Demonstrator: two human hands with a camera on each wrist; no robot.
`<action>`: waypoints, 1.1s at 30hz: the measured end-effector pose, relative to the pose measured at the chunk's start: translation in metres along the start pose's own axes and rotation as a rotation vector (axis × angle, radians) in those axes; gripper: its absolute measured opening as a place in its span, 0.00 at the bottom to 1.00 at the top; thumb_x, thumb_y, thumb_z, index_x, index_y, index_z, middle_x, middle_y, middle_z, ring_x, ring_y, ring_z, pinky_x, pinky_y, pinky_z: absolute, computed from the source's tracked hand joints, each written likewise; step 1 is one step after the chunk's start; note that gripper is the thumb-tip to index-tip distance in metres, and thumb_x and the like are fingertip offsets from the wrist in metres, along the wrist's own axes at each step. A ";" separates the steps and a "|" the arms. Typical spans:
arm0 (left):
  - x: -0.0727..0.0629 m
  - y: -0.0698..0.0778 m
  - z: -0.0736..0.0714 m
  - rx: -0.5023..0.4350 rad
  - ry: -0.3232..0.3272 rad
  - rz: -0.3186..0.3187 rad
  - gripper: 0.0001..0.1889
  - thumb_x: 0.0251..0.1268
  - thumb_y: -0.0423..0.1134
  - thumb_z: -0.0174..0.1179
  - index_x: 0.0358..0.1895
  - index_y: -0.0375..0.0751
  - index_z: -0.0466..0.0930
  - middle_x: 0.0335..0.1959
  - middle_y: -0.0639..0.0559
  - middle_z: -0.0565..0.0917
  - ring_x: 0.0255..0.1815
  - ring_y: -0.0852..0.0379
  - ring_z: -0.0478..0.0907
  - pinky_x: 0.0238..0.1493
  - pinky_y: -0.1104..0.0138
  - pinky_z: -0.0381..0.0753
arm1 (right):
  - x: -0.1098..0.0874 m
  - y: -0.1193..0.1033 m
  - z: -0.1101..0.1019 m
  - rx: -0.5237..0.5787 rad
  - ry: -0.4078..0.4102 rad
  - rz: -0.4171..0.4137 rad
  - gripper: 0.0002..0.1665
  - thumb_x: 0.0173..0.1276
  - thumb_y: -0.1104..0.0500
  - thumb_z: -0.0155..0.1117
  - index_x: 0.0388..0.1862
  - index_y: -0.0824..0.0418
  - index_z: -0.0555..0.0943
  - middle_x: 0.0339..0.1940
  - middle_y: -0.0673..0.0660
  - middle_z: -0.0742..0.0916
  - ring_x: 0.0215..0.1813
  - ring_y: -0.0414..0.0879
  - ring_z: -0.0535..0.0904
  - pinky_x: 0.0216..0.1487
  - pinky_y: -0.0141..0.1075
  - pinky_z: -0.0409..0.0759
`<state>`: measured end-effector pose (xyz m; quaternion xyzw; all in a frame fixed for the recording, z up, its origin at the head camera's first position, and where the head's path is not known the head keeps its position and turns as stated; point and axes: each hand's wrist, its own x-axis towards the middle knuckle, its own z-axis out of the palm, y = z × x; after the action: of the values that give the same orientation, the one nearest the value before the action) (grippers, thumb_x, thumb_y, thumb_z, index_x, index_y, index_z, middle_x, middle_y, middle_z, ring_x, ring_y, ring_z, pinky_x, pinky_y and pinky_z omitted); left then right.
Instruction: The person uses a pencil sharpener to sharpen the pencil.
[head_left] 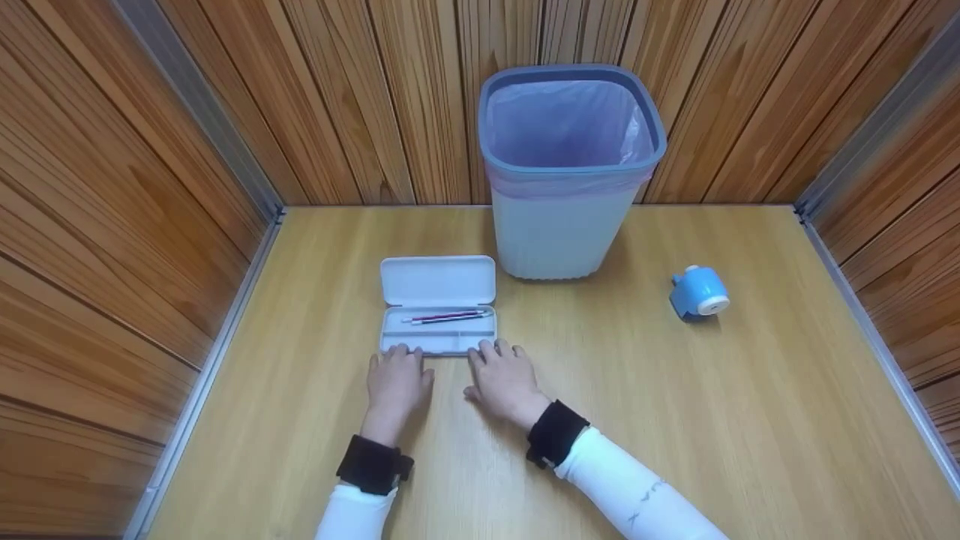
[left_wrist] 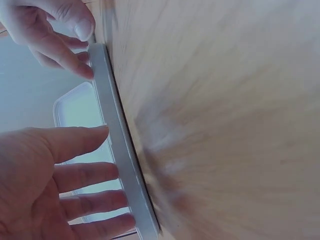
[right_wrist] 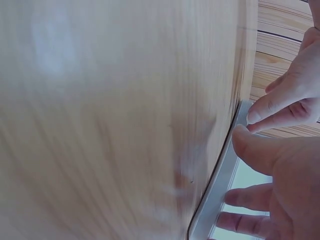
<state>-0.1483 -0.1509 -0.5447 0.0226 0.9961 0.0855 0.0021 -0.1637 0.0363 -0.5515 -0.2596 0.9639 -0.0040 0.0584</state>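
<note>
Both the left hand and right hand are resting straight, slightly spread fingers against the near edge of a pale-grey, rectangular hard pencil case, probably steadying it. It is lying open on the light-brown wooden table, its shallow compartment keeping two slim pens together.

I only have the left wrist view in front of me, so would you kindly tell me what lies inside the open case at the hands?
Observer: From the head view, two slim writing tools lie side by side in the back section of the case.
Operator: Thank you. Is there anything well out to the right of the right hand?
Observer: Yes, a rounded blue object with a white round end stands out there, apart from both hands.
</note>
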 end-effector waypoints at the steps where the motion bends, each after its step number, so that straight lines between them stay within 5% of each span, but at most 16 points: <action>1: 0.000 0.000 0.000 0.002 0.005 0.004 0.19 0.63 0.47 0.65 0.50 0.36 0.83 0.44 0.39 0.81 0.50 0.41 0.78 0.56 0.44 0.71 | 0.000 0.000 0.000 -0.004 0.000 -0.001 0.43 0.67 0.33 0.58 0.72 0.58 0.70 0.67 0.61 0.74 0.67 0.60 0.67 0.63 0.55 0.67; 18: 0.012 -0.001 -0.002 -0.021 0.045 -0.002 0.14 0.62 0.45 0.65 0.39 0.35 0.85 0.37 0.39 0.81 0.41 0.41 0.79 0.46 0.48 0.76 | -0.005 0.016 -0.001 0.087 0.047 -0.075 0.37 0.69 0.37 0.58 0.70 0.56 0.72 0.65 0.61 0.75 0.66 0.61 0.69 0.62 0.55 0.69; 25: 0.029 0.003 -0.006 -0.053 0.070 0.017 0.13 0.63 0.43 0.65 0.43 0.35 0.85 0.41 0.38 0.81 0.43 0.41 0.78 0.45 0.50 0.77 | -0.013 0.052 -0.014 0.275 0.097 -0.066 0.33 0.71 0.46 0.60 0.71 0.56 0.70 0.68 0.63 0.73 0.68 0.60 0.68 0.65 0.57 0.67; 33: 0.050 0.008 0.002 -0.094 0.155 0.101 0.11 0.63 0.37 0.65 0.46 0.37 0.85 0.40 0.41 0.83 0.42 0.42 0.81 0.41 0.50 0.80 | -0.023 0.110 -0.032 0.325 0.293 0.006 0.31 0.69 0.51 0.65 0.68 0.61 0.73 0.64 0.65 0.76 0.64 0.62 0.71 0.62 0.60 0.68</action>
<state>-0.1978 -0.1404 -0.5458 0.0661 0.9857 0.1336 -0.0785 -0.2030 0.1426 -0.5213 -0.2404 0.9496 -0.1970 -0.0413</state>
